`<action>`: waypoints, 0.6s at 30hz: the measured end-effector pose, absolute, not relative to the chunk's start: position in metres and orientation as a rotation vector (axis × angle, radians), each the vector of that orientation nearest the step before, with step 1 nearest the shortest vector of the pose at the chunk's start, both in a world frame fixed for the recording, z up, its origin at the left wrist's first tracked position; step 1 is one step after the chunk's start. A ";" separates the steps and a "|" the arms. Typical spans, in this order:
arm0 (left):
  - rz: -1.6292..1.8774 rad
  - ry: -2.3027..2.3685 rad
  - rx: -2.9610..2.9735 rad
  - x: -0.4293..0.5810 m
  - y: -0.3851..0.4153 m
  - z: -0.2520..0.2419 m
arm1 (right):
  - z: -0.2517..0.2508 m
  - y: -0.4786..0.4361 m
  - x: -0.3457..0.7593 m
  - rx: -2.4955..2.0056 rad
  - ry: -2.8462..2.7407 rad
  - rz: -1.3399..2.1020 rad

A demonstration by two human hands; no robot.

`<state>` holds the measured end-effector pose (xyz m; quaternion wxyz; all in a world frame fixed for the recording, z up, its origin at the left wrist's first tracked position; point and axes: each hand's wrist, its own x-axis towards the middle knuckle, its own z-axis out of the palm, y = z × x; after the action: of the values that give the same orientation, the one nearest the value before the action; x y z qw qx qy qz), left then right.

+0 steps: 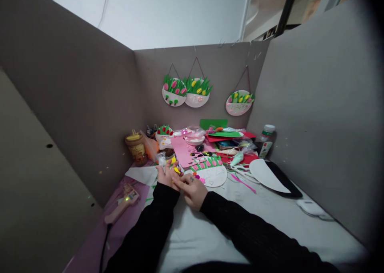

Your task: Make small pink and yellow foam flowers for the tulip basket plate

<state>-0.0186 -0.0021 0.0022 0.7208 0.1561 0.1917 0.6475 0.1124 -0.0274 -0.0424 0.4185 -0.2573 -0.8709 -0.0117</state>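
My left hand [167, 174] is held palm up above the table, its fingers partly curled. A small yellow piece with dark blue or purple edges [178, 170] rests at its fingers; its exact kind is too small to tell. My right hand [193, 191] reaches across from the right, fingers pressed together and tips against the left palm. Whatever those fingertips may pinch is hidden. Just beyond lies a white paper plate [214, 178] with green paper grass and pink tulips. Bright pink and red cut-outs [198, 178] sit at its left edge.
A pink glue gun [123, 205] with a black cord lies left. Scissors [244, 172], a cut white half plate [265, 175] and a bottle [266, 141] stand or lie right. Pink paper [181, 149] and craft supplies crowd the back; grey panels enclose the table. Decorated plates [197, 101] hang behind.
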 end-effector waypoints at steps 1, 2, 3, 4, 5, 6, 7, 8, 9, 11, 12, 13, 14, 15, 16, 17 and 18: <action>1.433 0.417 0.345 -0.019 -0.002 0.002 | -0.042 -0.027 0.112 -0.644 -2.163 -0.038; 1.442 0.408 0.344 -0.019 -0.002 0.002 | -0.042 -0.027 0.113 -0.623 -2.156 -0.048; 1.451 0.402 0.343 -0.020 -0.001 0.002 | -0.042 -0.027 0.113 -0.588 -2.162 -0.054; 1.455 0.401 0.344 -0.020 -0.002 0.002 | -0.042 -0.028 0.113 -0.552 -2.177 -0.053; 1.451 0.407 0.344 -0.020 -0.002 0.002 | -0.042 -0.028 0.113 -0.528 -2.192 -0.045; 1.441 0.416 0.345 -0.020 -0.002 0.002 | -0.041 -0.028 0.113 -0.522 -2.201 -0.031; 1.431 0.425 0.346 -0.019 -0.003 0.002 | -0.040 -0.029 0.113 -0.533 -2.198 -0.017; 1.421 0.430 0.348 -0.019 -0.003 0.002 | -0.040 -0.029 0.112 -0.556 -2.181 -0.009; 1.416 0.428 0.350 -0.019 -0.003 0.002 | -0.039 -0.029 0.112 -0.582 -2.160 -0.008; 1.430 0.410 0.348 -0.019 -0.003 0.002 | -0.039 -0.029 0.112 -0.605 -2.129 -0.026; 1.442 0.405 0.343 -0.019 -0.002 0.001 | -0.040 -0.029 0.112 -0.599 -2.133 -0.035; 1.448 0.409 0.337 -0.019 -0.002 0.001 | -0.040 -0.030 0.113 -0.584 -2.148 -0.040; 1.445 0.420 0.331 -0.018 -0.001 0.001 | -0.041 -0.029 0.113 -0.568 -2.168 -0.038; 1.437 0.437 0.327 -0.018 -0.001 0.000 | -0.041 -0.029 0.113 -0.563 -2.184 -0.031; 1.425 0.456 0.322 -0.017 0.000 -0.001 | -0.042 -0.029 0.113 -0.576 -2.189 -0.023; 1.413 0.472 0.317 -0.017 0.000 -0.002 | -0.043 -0.028 0.112 -0.605 -2.185 -0.014; 1.402 0.476 0.313 -0.016 0.000 -0.003 | -0.043 -0.028 0.111 -0.646 -2.178 -0.010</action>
<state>-0.0164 0.0002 -0.0027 0.7271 0.1418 0.2160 0.6361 0.1114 -0.0276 -0.0432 0.4212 -0.2578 -0.8696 -0.0039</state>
